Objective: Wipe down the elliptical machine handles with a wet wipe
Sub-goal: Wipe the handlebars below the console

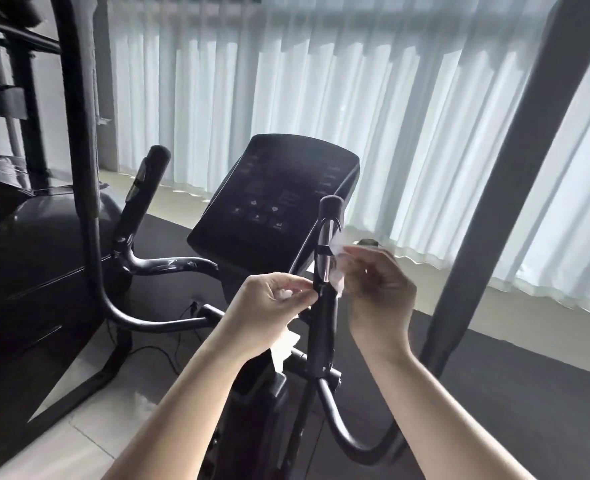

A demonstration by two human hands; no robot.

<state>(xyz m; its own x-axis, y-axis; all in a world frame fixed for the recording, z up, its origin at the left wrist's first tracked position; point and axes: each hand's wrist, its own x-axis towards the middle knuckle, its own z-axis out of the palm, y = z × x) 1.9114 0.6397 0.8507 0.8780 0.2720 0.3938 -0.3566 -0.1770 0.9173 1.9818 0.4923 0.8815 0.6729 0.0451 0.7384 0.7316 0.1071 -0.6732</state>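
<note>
The elliptical's short right handle rises black in the centre, with a foam cap and a shiny sensor strip. My left hand pinches a white wet wipe just left of that handle; part of the wipe hangs below the hand. My right hand pinches another white piece of wipe against the handle's right side. The matching left handle stands farther left, untouched. Whether the two white pieces are one wipe is unclear.
The dark console sits just behind the hands. Tall black swing arms stand at left and right. White curtains fill the back. Cables lie on the tiled floor below; a dark mat lies under the machine.
</note>
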